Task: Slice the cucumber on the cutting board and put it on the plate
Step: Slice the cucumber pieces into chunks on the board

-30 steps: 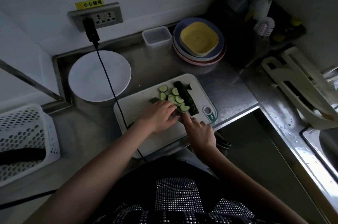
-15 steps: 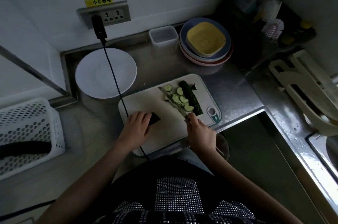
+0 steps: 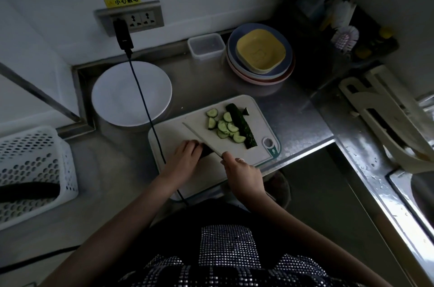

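plate (image 3: 110, 96): white, bare, on the counter at ten o'clock from the cutting board (image 3: 173, 131), just beside its corner; no cucumber on it yet.
change, left: half a second ago the left hand (image 3: 182, 160) sat nearer the board's left edge with its dark cucumber piece (image 3: 207, 150); it has slid that piece toward three o'clock, up to the blade.
left hand pose: palm down, fingers curled over the piece and holding it to the board; only the piece's dark end shows past the fingertips.
change, knife: the knife (image 3: 202, 138) has left the sliced pile and now lies across the board's middle, tip toward ten o'clock, against the held piece.
right hand (image 3: 243, 170): wrapped round the handle, which it hides; forefinger seemingly along the blade's spine, though the dim light makes that uncertain.
meaning: probably the next cut is being lined up; slicing is part done, plating not begun.
slices (image 3: 223, 126): loose pile at one o'clock from the knife, beside a long uncut half (image 3: 242, 128).
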{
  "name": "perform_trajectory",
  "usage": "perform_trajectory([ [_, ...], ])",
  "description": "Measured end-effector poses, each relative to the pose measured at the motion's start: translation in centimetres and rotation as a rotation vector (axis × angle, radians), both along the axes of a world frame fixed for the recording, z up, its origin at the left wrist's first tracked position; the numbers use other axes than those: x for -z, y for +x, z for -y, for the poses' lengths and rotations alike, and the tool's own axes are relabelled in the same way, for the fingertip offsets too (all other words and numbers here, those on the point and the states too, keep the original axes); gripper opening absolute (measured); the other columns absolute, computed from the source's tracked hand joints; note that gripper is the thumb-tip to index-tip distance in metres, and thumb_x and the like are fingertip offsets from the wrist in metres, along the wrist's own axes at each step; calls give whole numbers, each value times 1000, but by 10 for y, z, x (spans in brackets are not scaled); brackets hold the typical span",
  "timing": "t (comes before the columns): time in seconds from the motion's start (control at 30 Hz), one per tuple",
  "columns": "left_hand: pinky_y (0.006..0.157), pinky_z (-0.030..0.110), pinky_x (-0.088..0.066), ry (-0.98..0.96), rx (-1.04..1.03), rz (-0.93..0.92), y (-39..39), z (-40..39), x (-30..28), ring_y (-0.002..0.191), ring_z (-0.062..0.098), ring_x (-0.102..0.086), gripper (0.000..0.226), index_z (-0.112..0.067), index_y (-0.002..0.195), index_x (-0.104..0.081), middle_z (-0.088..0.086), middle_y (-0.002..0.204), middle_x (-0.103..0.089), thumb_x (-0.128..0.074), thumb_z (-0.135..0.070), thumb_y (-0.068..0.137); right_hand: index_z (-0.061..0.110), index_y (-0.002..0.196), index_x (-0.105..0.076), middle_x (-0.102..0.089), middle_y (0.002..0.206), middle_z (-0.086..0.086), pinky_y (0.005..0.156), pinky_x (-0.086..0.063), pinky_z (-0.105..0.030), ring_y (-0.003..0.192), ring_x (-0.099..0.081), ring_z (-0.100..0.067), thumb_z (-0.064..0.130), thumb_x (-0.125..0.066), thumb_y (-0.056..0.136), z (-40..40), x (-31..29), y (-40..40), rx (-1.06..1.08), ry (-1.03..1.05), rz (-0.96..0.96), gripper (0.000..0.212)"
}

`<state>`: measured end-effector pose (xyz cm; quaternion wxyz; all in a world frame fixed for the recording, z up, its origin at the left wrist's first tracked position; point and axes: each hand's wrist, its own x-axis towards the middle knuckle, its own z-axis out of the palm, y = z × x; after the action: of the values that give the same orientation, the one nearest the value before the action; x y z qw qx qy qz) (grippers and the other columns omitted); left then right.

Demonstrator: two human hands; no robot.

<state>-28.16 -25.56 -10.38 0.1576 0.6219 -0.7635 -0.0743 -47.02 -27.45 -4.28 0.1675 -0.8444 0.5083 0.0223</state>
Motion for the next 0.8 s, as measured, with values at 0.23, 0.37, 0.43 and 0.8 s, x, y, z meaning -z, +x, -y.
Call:
perform_trajectory([
  [0.23,73,35,-54,-114,133,77,-4,3,2,100,27,-44,36,-9,114,-42,7,107,-40,-38,-14,78,24,109,-28,-60,91,-10,56,-36,-34,78,-62,-37,29,-37,101,-4,5,1,9,58,11,13],
  [0.37,70,34,-54,-157,146,88,-5,6,-2,95,26,-43,32,-9,107,-42,6,104,-39,-36,-13,75,26,110,-26,-61,93,-13,59,-40,-36,80,-63,-38,26,-38,100,-6,11,1,36,108,38,15],
  [0.43,69,34,-53,-165,147,94,-6,7,-3,94,26,-44,31,-9,106,-42,6,103,-39,-37,-13,76,26,109,-26,-61,92,-14,59,-41,-37,79,-63,-38,28,-37,101,-7,12,0,42,101,50,14],
  [0.8,73,38,-55,-125,163,58,-3,7,5,96,30,-43,38,-6,116,-42,10,107,-43,-39,-10,78,23,106,-29,-61,91,-12,56,-37,-33,80,-62,-36,30,-36,102,-13,5,-1,41,122,60,11],
])
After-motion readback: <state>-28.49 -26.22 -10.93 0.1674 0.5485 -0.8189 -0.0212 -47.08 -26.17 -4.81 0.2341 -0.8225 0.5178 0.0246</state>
